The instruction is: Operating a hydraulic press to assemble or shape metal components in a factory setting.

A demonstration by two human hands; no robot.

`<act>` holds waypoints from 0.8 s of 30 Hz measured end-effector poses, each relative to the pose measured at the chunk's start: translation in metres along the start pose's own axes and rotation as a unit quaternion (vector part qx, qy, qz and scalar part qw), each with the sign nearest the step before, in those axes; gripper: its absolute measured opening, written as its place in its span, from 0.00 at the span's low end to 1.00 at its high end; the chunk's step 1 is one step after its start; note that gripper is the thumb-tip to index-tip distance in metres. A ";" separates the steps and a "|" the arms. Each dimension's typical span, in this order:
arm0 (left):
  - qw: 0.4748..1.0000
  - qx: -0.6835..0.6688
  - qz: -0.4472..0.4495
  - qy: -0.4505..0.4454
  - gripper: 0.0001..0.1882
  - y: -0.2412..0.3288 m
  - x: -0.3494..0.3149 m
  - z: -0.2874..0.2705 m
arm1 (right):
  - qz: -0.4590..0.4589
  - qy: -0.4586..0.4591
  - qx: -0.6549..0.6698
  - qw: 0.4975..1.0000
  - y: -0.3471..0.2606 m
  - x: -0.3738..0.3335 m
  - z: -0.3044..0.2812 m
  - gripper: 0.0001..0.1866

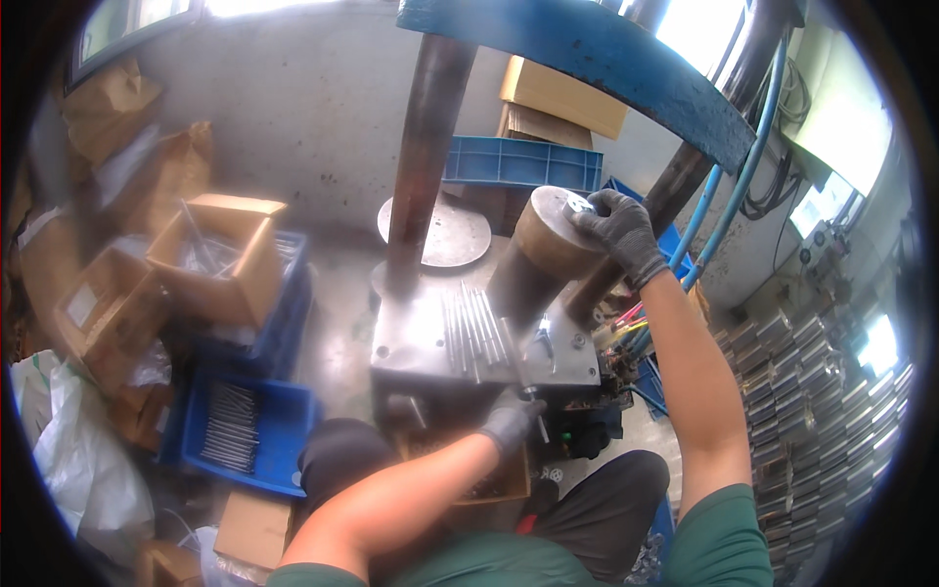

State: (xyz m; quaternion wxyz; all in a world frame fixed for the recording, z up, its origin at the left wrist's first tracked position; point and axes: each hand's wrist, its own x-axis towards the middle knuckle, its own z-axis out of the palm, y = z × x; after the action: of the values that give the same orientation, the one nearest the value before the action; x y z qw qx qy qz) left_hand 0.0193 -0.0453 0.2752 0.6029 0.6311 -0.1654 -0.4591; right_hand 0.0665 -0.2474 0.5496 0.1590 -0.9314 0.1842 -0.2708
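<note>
My left hand [511, 421], in a grey glove, is closed around a slim metal rod [522, 364] at the front edge of the steel press table [406, 338]. The rod is tilted, its lower end poking out below my fingers. My right hand [626, 233], also gloved, reaches up to the top of a thick steel cylinder [548, 240]. Its fingers pinch a small shiny metal piece [577, 207] there, partly hidden by the glove. Several thin metal rods [471, 328] lie side by side on the table, left of the cylinder.
A blue crossbeam [587, 54] spans two steel columns [425, 157] around the table. At left, a blue bin [293, 450] of rods stands below an open cardboard box [245, 284]. Blue hoses [719, 220] hang at right, near stacked metal parts [812, 421].
</note>
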 end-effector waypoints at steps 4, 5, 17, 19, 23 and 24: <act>0.999 0.037 0.019 -0.002 0.21 0.007 -0.004 0.000 | -0.001 0.001 -0.007 1.000 0.004 0.000 -0.003 0.25; 0.998 0.056 0.030 -0.006 0.21 0.010 -0.006 0.001 | -0.008 -0.003 -0.017 1.000 0.006 -0.003 -0.008 0.25; 0.990 -0.100 0.017 -0.097 0.22 0.019 -0.033 -0.006 | -0.116 -0.262 -0.236 0.929 0.007 -0.181 -0.161 0.14; 0.992 -0.003 0.109 -0.070 0.22 0.013 -0.035 -0.011 | -0.089 -0.302 -0.226 0.922 0.024 -0.232 -0.183 0.14; 0.953 0.139 0.262 -0.055 0.24 0.028 -0.050 -0.013 | 0.004 -0.309 -0.275 0.910 0.035 -0.324 -0.231 0.15; 0.940 0.190 0.283 -0.011 0.24 0.034 -0.061 -0.021 | 0.013 -0.302 -0.260 0.917 0.055 -0.337 -0.222 0.15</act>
State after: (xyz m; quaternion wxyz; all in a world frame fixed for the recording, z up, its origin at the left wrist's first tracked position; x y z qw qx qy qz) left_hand 0.0154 0.0059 0.3263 0.5749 0.6560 -0.4280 -0.2367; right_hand -0.3375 -0.1951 0.5559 -0.0373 -0.9749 0.2031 0.0829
